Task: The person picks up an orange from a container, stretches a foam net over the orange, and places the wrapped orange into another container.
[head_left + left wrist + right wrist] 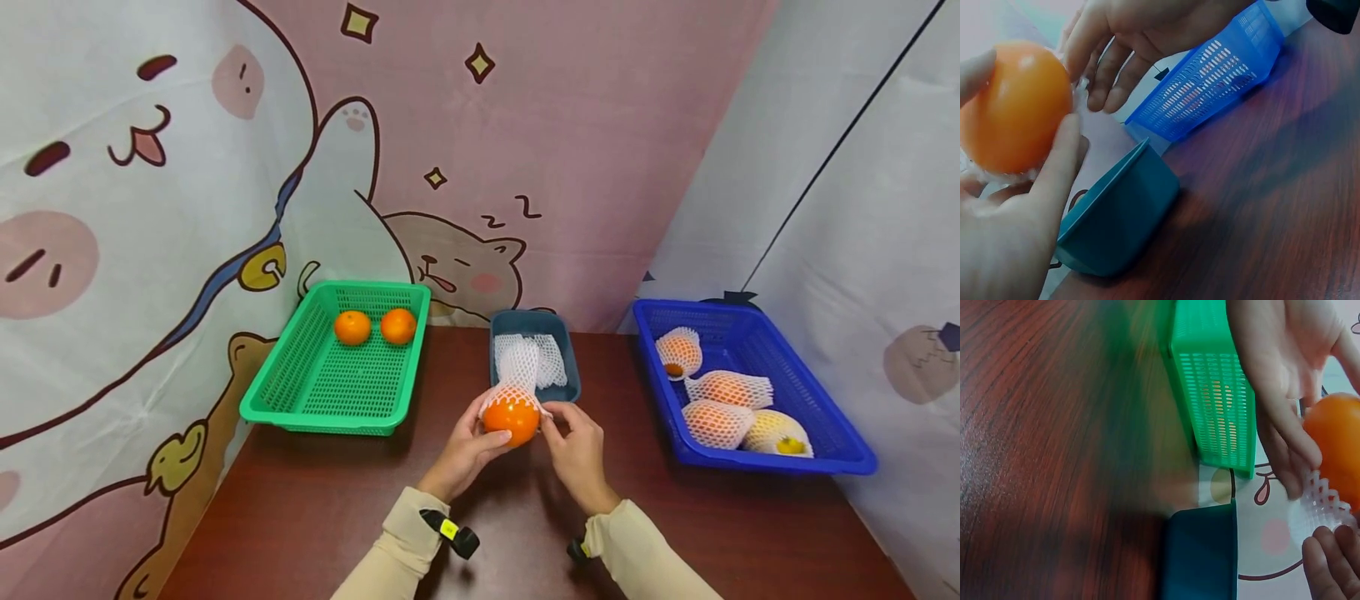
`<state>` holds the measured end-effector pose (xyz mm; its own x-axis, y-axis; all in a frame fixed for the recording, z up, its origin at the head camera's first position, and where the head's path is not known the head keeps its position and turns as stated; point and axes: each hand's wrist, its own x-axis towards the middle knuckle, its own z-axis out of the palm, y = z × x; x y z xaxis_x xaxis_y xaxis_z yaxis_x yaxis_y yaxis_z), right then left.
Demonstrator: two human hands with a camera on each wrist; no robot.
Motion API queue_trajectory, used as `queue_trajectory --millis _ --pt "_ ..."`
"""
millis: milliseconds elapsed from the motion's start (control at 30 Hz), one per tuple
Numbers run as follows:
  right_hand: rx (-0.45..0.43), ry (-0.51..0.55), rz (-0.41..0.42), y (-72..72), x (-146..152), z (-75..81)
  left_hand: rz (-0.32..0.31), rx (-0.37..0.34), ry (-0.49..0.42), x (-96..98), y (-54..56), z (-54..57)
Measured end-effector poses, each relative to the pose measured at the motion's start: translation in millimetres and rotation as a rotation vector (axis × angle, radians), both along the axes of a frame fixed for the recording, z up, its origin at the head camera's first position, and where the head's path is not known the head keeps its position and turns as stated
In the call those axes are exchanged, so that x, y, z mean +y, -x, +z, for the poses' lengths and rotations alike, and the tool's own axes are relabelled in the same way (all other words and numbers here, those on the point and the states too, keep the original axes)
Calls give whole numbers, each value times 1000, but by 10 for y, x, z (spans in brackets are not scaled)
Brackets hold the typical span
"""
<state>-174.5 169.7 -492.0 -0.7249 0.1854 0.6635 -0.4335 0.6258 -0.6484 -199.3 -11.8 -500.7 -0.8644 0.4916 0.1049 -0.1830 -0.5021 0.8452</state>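
An orange [512, 419] is partly covered by a white foam net sleeve [517, 367], whose loose end stretches away from the body. My left hand [467, 454] grips the fruit from the left, its thumb on the bare near side. On the other side, my right hand [579, 454] pinches the sleeve's edge between thumb and fingers. In the left wrist view, the orange's [1019, 109] smooth bare face shows between the fingers. The right wrist view catches the jagged rim of the net [1319, 509] beside the fruit.
Behind the hands stands a small dark teal basket [573, 367] with white foam nets. At left, a green basket [326, 421] holds two bare oranges [352, 328]. A blue basket [757, 462] at right holds several net-covered fruits [717, 423]. Printed cloth surrounds the brown table [315, 517].
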Motion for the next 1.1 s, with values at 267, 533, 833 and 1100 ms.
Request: queue_trajectory --millis 267,533,833,1100 --pt "27 -3 35 -84 -29 20 128 -3 54 30 26 -32" --pt "57 5 106 -178 -153 37 231 -37 -4 72 35 -8" --pt "123 -19 190 -225 -286 -3 282 -61 -34 85 43 21" --pt "-23 -8 193 -184 -172 49 271 115 155 16 43 -11"
